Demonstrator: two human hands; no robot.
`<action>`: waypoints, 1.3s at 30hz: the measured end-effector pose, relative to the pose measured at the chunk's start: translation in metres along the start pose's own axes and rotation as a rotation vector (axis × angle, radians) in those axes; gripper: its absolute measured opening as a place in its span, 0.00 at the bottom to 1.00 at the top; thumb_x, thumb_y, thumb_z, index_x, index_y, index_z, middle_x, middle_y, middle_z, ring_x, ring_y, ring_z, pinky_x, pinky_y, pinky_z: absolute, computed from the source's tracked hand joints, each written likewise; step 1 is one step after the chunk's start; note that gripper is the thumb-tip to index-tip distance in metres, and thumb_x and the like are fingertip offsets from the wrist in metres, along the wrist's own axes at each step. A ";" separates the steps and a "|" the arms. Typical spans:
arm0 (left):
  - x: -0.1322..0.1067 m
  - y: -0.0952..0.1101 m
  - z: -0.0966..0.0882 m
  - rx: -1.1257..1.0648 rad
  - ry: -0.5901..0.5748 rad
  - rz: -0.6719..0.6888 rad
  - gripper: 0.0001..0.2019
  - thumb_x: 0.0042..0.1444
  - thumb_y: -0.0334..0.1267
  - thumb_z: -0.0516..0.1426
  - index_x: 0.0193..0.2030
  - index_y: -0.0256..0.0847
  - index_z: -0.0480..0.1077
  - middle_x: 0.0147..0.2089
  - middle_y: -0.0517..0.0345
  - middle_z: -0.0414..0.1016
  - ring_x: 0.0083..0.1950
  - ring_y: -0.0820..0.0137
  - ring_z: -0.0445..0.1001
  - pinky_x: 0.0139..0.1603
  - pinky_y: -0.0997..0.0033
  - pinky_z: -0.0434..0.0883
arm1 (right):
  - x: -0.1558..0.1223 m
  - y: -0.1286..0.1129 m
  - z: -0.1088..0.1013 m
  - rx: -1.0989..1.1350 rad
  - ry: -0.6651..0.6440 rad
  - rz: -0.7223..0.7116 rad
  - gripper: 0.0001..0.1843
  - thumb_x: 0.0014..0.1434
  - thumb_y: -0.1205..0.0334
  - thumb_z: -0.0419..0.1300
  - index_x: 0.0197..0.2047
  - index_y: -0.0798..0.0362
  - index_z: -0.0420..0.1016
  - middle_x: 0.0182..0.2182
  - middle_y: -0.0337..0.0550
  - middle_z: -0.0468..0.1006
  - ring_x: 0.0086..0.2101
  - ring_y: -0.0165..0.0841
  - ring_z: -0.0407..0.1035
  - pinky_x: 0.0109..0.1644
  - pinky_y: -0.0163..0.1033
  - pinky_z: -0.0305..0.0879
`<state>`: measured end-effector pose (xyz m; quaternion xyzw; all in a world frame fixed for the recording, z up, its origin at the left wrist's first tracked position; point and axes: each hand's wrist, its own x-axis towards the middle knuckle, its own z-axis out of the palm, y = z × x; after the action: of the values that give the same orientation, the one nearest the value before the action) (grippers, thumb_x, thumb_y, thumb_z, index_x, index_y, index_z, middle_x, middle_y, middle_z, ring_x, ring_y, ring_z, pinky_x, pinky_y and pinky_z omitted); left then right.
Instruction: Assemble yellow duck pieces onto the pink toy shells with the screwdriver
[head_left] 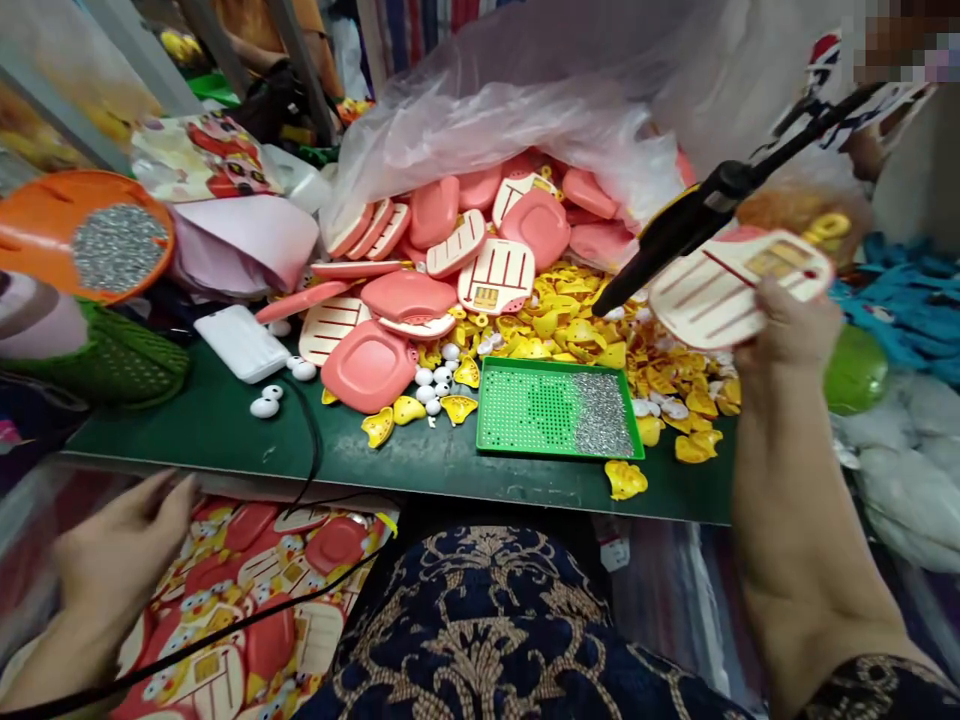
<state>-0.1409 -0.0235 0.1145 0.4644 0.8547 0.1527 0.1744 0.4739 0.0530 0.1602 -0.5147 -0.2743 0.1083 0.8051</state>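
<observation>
Dark-green flat tabletop [420,460], heaped toward twelve o'clock. Pinching cream-and-coral grooved plastic board [709,292] in right hand [796,328] at three; if swung inward, might knock black rod-shaped tool [694,225] at two. Empty, loosely curled left hand [120,550] at eight.

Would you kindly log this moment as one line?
right hand: holds cream piece | left hand: apparently empty, near lower heap | tabletop: green tray partly covered with silvery bits

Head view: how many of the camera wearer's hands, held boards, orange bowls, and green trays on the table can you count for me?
Left hand and right hand: 2
Held board: 1
Orange bowl: 1
Green tray: 1
Total: 5
</observation>
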 end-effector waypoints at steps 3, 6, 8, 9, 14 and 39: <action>-0.013 0.073 0.024 -0.359 -0.009 0.314 0.16 0.51 0.47 0.61 0.46 0.46 0.73 0.40 0.70 0.81 0.45 0.65 0.77 0.53 0.65 0.70 | -0.034 -0.033 -0.071 0.063 -0.044 0.109 0.07 0.45 0.69 0.58 0.24 0.52 0.78 0.36 0.49 0.81 0.43 0.46 0.75 0.46 0.48 0.73; -0.047 0.151 0.051 -0.542 -0.585 0.459 0.19 0.48 0.46 0.63 0.44 0.38 0.75 0.35 0.56 0.81 0.38 0.64 0.78 0.46 0.64 0.74 | -0.102 -0.056 -0.113 -0.029 -0.103 0.256 0.07 0.41 0.58 0.63 0.26 0.49 0.79 0.38 0.50 0.81 0.39 0.48 0.77 0.38 0.50 0.76; -0.074 0.193 0.071 -0.655 -1.151 0.440 0.24 0.42 0.47 0.66 0.46 0.37 0.74 0.39 0.47 0.81 0.41 0.60 0.79 0.43 0.62 0.74 | -0.154 -0.061 -0.115 -0.020 -0.274 0.433 0.20 0.38 0.55 0.66 0.37 0.50 0.80 0.38 0.51 0.82 0.33 0.49 0.78 0.32 0.53 0.77; -0.086 0.209 0.082 -0.680 -1.385 0.403 0.28 0.39 0.46 0.68 0.49 0.37 0.74 0.44 0.44 0.80 0.43 0.59 0.78 0.43 0.62 0.74 | -0.178 -0.060 -0.110 -0.036 -0.368 0.540 0.23 0.38 0.56 0.68 0.40 0.51 0.80 0.37 0.50 0.82 0.31 0.49 0.78 0.33 0.54 0.77; -0.121 0.233 0.125 -0.639 -1.683 0.319 0.23 0.36 0.43 0.69 0.41 0.33 0.77 0.40 0.43 0.80 0.34 0.67 0.78 0.34 0.71 0.73 | -0.244 -0.031 -0.087 -0.280 -0.538 0.398 0.20 0.52 0.55 0.63 0.49 0.52 0.75 0.40 0.50 0.81 0.38 0.42 0.77 0.42 0.51 0.75; -0.083 0.144 0.085 -0.751 -1.206 0.098 0.14 0.38 0.43 0.68 0.26 0.33 0.77 0.23 0.57 0.76 0.22 0.76 0.70 0.23 0.79 0.64 | -0.220 0.021 0.009 -0.731 -0.680 -0.359 0.14 0.57 0.52 0.58 0.39 0.52 0.77 0.37 0.51 0.79 0.41 0.42 0.72 0.48 0.52 0.67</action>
<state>0.0449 -0.0101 0.1128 0.4143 0.4773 0.1610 0.7580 0.2893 -0.0315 0.0717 -0.6425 -0.6235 0.0265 0.4447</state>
